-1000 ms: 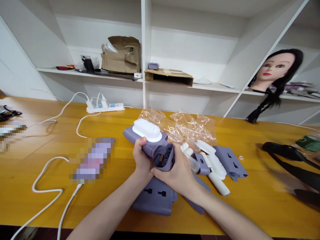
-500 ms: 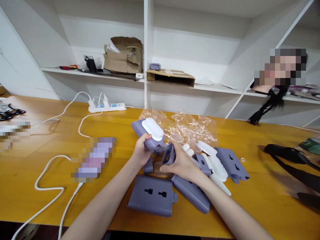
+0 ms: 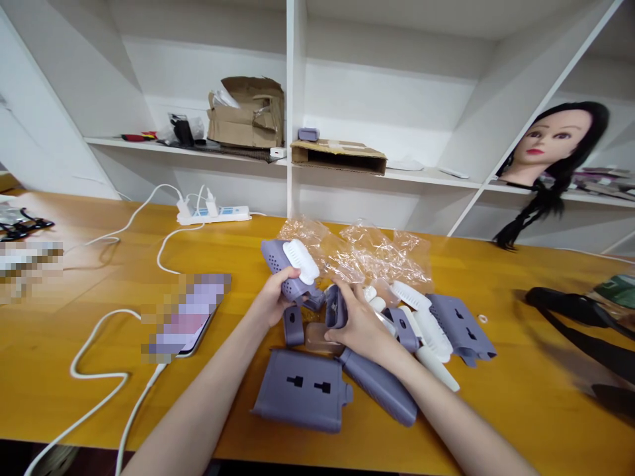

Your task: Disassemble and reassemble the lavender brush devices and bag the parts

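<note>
orange wooden table point(image 3: 496, 423), white shelves point(image 3: 347, 86)

Our right hand point(image 3: 358, 324) covers most of the small purple piece point(image 3: 336, 307) it grips, so we cannot tell its full shape. Our left hand point(image 3: 272, 299) hides the lower end of the purple holder point(image 3: 288, 268) under the white brush point(image 3: 300, 259). Left of that hand, the phone point(image 3: 186, 316) is blurred over, and 1 more blurred patch point(image 3: 27, 264) sits far left. The white cable point(image 3: 94, 387) runs off the bottom edge. Far right of our right hand, the black tool point(image 3: 580, 314) is cut off by the edge.
</note>
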Motion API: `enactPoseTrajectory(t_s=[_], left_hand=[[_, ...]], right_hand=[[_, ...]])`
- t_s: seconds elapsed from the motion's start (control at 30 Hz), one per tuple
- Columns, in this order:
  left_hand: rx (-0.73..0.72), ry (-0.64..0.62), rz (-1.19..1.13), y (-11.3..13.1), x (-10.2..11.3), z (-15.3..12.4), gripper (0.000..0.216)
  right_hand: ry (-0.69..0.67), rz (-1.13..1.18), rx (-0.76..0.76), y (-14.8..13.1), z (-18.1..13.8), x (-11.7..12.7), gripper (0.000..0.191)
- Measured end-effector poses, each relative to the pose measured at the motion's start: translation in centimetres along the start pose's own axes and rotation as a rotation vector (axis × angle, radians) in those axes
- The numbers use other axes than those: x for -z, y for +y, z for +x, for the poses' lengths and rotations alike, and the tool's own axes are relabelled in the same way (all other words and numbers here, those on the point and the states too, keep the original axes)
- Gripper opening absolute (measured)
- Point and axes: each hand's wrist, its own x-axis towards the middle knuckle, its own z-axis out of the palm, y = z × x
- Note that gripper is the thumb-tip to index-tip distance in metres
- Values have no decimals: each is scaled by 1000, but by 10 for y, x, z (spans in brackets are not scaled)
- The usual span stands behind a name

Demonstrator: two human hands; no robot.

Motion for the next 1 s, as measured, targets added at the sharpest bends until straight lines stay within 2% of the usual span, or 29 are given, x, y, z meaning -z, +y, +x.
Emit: enactPoseTrajectory(t_s=[0.2, 0.4, 0.53, 0.7, 0.9, 1.0], left_hand=[[30, 73, 27, 15, 7, 2, 18], [-27, 155, -80, 23, 10, 2, 31], [-51, 202, -156, 22, 11, 3, 32], [-188, 260, -246, 23, 12, 2, 23], [-317, 201, -259, 25, 5, -7, 35], [-431, 250, -250, 25, 1, -10, 38]], right_hand=[[39, -194, 10, -2, 0, -5, 77], [29, -269, 57, -1, 0, -5, 62], [24, -300, 93, 3, -1, -7, 61], [26, -332, 170, 3, -1, -8, 61], [9, -420, 195, -4, -3, -3, 59], [27, -422, 211, -2, -3, 1, 57]])
